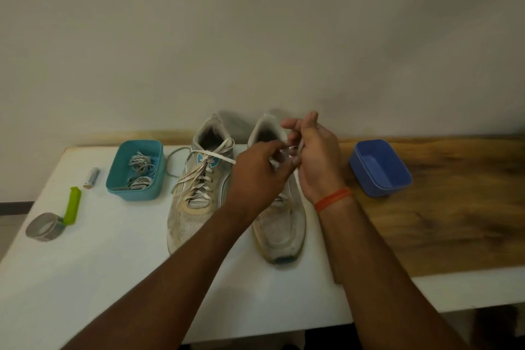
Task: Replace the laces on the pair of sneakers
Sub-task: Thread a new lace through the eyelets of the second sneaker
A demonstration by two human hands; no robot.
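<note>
Two worn white sneakers stand side by side on the white table, toes toward me. The left sneaker [196,193] is laced with a white lace whose loose ends trail over its collar. Over the right sneaker [279,230], my left hand [260,176] and my right hand [315,159] both pinch a white lace [292,148] near the shoe's upper eyelets. My hands hide most of that shoe's lacing. An orange band circles my right wrist.
A teal box [136,170] with bundled laces sits left of the shoes. An empty blue box [380,169] rests on the wooden board [454,207] at right. A small cylinder [91,177], a green clip [72,206] and a tape roll [45,226] lie far left.
</note>
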